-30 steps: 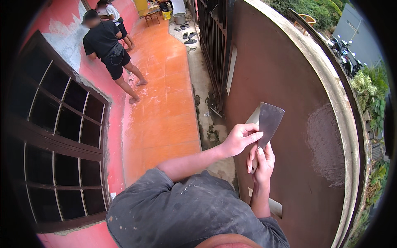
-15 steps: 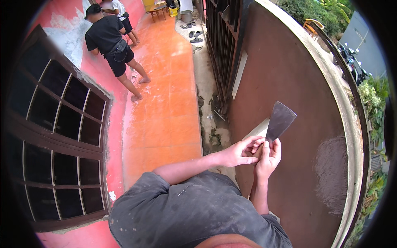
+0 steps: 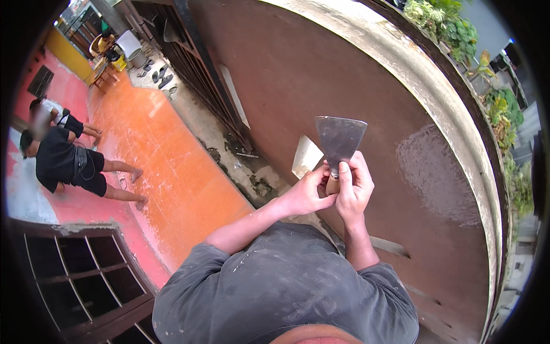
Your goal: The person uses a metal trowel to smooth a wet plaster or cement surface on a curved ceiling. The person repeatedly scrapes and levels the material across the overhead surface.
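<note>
A putty knife (image 3: 341, 139) with a wide, dark metal blade points up and away in front of the brown wall. My right hand (image 3: 354, 186) is closed round its handle, the thumb lying at the base of the blade. My left hand (image 3: 306, 194) has its fingers curled at the other side of the short wooden handle (image 3: 332, 185), touching it. Much of the handle is hidden by my fingers.
The brown wall (image 3: 275, 74) carries a rough grey patch (image 3: 438, 172) on the right. Two people stand at the pink wall on the left, by the orange tiled floor (image 3: 154, 155). A dark metal gate (image 3: 200, 74), sandals (image 3: 163, 75) and a barred window (image 3: 74, 275) are also around.
My view has turned to the right, toward the brown wall. The putty knife, tilted before, now stands more upright in the picture. Both hands have stayed at its handle.
</note>
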A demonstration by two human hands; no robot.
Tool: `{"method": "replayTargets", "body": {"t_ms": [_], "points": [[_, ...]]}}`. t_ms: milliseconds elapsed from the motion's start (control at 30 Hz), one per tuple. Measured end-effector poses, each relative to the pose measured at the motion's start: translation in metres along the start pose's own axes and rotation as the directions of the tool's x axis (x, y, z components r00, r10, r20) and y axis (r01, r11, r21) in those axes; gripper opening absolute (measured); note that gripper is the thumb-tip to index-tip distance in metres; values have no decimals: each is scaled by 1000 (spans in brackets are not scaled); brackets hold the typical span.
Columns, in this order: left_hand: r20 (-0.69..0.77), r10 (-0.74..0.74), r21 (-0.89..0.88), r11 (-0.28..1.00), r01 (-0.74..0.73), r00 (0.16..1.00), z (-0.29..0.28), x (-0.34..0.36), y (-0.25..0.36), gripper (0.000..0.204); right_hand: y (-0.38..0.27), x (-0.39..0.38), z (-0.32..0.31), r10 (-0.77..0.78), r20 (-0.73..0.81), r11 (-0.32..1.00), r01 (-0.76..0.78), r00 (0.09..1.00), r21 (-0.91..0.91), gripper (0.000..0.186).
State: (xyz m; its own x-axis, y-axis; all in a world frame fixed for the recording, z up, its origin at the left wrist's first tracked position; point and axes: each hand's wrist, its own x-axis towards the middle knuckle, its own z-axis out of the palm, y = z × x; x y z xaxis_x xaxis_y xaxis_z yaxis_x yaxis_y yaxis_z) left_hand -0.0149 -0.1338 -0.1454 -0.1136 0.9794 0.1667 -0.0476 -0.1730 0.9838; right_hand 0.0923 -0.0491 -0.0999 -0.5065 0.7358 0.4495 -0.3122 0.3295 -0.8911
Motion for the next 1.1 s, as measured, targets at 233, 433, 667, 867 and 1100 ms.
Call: {"method": "replayTargets", "body": {"t_ms": [233, 433, 667, 867, 1100], "points": [[314, 68, 29, 996, -81, 947, -3, 28, -9, 51, -27, -4, 18, -102, -442, 995, 88, 891, -54, 36], [454, 174, -68, 985, -161, 874, 19, 35, -15, 54, -30, -8, 27, -544, -360, 479, -71, 758, -875, 76], [517, 178, 38, 972, -231, 837, 23, 51, -40, 61, -29, 8, 37, -524, -237, 47, -250, 818, -967, 60], [490, 210, -14, 972, -234, 846, 34, 54, -45, 55, -28, 20, 34, -544, -122, 1, -145, 830, -989, 50], [606, 160, 147, 940, -307, 780, 32, 58, -27, 49, -44, 32, 38, -571, -94, 32, -91, 816, -995, 44]]}}
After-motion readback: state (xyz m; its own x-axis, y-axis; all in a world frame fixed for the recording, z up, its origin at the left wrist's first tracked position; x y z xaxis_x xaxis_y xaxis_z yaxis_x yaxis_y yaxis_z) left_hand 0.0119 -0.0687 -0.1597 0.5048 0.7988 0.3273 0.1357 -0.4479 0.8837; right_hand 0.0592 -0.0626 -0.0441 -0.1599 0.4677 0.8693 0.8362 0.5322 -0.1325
